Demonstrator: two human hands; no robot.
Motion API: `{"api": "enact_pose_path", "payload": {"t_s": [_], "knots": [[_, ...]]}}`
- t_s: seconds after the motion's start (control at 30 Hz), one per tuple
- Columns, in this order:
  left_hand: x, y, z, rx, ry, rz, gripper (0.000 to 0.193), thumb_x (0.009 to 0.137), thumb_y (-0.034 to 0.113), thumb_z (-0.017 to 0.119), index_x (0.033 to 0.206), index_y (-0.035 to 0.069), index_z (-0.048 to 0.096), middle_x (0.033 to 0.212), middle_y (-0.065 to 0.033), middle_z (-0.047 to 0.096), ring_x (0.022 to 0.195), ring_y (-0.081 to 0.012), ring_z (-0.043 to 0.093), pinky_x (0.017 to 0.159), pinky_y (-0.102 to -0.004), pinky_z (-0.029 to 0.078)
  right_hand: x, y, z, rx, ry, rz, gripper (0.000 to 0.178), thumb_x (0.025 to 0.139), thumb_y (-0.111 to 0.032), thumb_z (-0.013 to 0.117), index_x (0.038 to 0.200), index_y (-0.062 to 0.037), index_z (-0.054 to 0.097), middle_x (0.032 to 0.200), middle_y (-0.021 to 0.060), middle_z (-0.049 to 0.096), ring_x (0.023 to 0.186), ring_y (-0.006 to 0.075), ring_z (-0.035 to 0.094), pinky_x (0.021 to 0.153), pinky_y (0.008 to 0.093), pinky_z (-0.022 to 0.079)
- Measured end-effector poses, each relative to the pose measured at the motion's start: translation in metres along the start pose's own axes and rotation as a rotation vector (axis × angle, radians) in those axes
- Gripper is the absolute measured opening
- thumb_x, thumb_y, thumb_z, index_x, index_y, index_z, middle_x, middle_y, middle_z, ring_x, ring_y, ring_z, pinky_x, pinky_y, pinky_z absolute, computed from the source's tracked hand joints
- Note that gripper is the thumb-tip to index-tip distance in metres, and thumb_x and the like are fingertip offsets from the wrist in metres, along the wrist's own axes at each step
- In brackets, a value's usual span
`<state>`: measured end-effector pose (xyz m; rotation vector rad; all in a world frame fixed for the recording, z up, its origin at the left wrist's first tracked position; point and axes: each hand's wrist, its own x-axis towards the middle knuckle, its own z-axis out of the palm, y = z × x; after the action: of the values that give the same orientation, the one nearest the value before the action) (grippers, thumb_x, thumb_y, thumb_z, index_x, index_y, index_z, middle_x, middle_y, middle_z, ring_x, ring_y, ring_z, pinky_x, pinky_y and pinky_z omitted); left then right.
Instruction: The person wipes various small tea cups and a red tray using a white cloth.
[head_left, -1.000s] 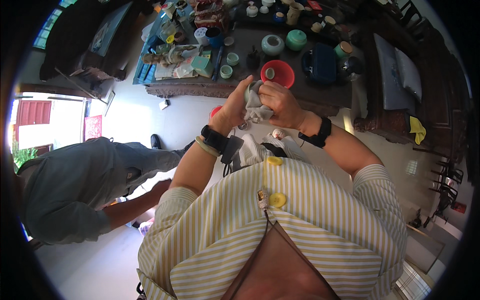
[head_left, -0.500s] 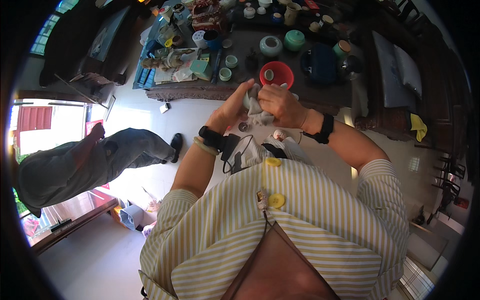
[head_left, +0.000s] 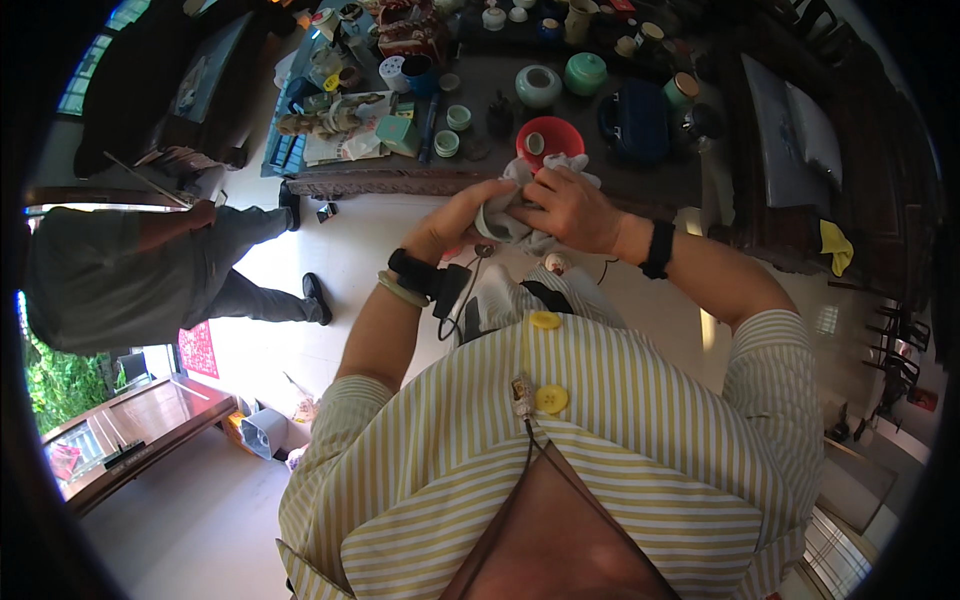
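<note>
Just off the table's front edge, my two hands meet around a crumpled whitish cloth (head_left: 532, 232). My left hand (head_left: 462, 217) is closed on a pale rounded piece that looks like a small cup (head_left: 489, 217), mostly covered by the cloth. Pressed into the cloth from the right is my right hand (head_left: 578, 208), its fingers bent and gripping it. Part of the cloth sticks up beyond the knuckles, over the near rim of a red bowl (head_left: 568, 135). Inside that bowl stands a small pale cup (head_left: 535, 144).
Two pale green cups (head_left: 452, 132) sit left of the bowl, near a mint-green box (head_left: 398, 136). Behind are a celadon jar (head_left: 538, 87) and a green lidded jar (head_left: 585, 74). A dark blue case (head_left: 637, 122) stands to the right. At left, another person (head_left: 120, 270) walks.
My hands have turned the cloth, which now spreads wider and reaches up toward the bowl. The other person at left has stepped toward the far side, legs now apart.
</note>
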<state>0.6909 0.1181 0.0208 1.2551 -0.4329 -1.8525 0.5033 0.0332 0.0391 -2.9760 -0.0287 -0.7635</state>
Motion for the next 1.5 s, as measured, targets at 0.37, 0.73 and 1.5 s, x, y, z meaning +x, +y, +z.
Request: {"api": "enact_pose_path", "payload": {"t_s": [0.37,0.73,1.5], "knots": [[0.009,0.006,-0.005,0.511,-0.004,0.46,0.044,0.094,0.043,0.049,0.096,0.002,0.065,0.087,-0.0008,0.063,0.079,-0.0091,0.057,0.065,-0.0254,0.045,0.015,-0.017,0.008,0.118,-0.203,0.3,0.022,0.071,-0.008,0.064,0.092,-0.0046,0.065,0.099,0.0089,0.059,0.095,0.0249,0.056,0.082,0.0333,0.046],[0.03,-0.02,-0.05,-0.089,-0.214,0.538,0.061,0.092,0.059,0.04,0.114,0.005,0.057,0.092,-0.0053,0.064,0.075,-0.0146,0.06,0.06,-0.0259,0.046,-0.02,0.028,-0.029,1.988,0.428,1.239,0.028,0.086,-0.013,0.064,0.112,-0.0068,0.058,0.106,0.0061,0.063,0.096,0.0169,0.062,0.087,0.0327,0.052],[0.021,-0.006,-0.033,0.047,-0.043,0.294,0.035,0.089,0.035,0.05,0.099,0.005,0.064,0.087,-0.004,0.062,0.076,-0.0132,0.059,0.066,-0.0252,0.047,0.017,-0.014,0.016,0.006,-0.203,0.265,0.023,0.077,-0.019,0.061,0.099,-0.0112,0.064,0.1,0.0049,0.055,0.098,0.0216,0.05,0.083,0.0345,0.047]]}}
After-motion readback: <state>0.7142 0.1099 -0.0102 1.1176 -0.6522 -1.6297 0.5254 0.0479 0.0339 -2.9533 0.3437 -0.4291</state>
